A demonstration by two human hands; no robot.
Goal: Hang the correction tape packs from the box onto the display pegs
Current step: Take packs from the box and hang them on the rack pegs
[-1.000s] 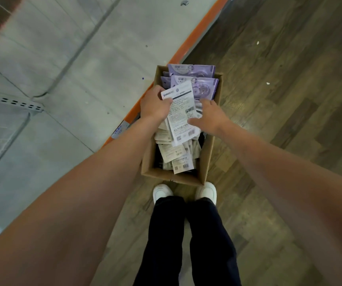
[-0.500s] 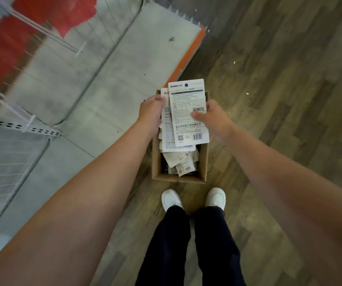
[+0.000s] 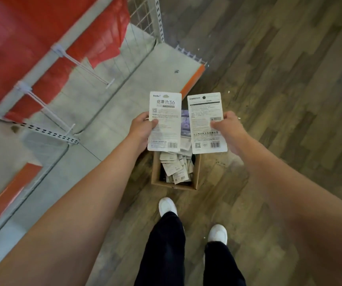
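Left hand point(image 3: 140, 129): grips one pack point(image 3: 164, 120) by its left edge, thumb curled over the printed back; pack held upright above the box point(image 3: 155, 172), barcode at the lower corner.
Right hand point(image 3: 229, 129): pinches a second pack point(image 3: 206, 122) by its right edge, thumb on the printed face; hang hole near the top; this pack sits just beside the first, a narrow gap between them, both backs facing the camera.
Box: brown cardboard, open, on the wood floor point(image 3: 279, 79) directly below the hands; holds a loose heap of more packs point(image 3: 175, 166), mostly white backs up; a purple front shows in the gap between the two held packs.
Pegs point(image 3: 87, 71): two white double-wire hooks, both bare, projecting from a rail on the red display wall point(image 3: 21, 38) at left; well apart from both held packs.
Shelf point(image 3: 104, 112): grey base deck with orange front edge, beside the box.
Person: dark trousers, white shoes point(image 3: 167, 206) just behind the box.
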